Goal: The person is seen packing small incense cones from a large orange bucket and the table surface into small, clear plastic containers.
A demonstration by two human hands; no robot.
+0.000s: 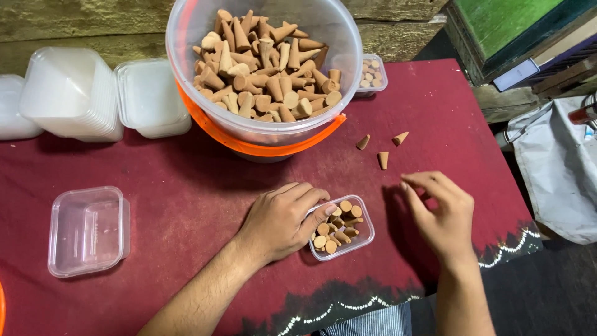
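My left hand [283, 218] rests on the dark red cloth and grips the left side of a small clear plastic box [364, 233] holding several tan cones [336, 230] standing on end. My right hand [438, 211] hovers just right of that box, fingers curled and pinched together; whether a cone is between them I cannot tell. Three loose cones [383, 159] lie on the cloth beyond my right hand. A big clear bucket [205, 25] with an orange handle, heaped with the same cones, stands behind the box.
An empty clear box [87, 230] sits at the left. Stacks of clear boxes and lids [74, 93] line the back left. Another filled small box [373, 73] is behind the bucket. A grey sheet [559, 168] and a green-topped crate [516, 31] lie off the table's right edge.
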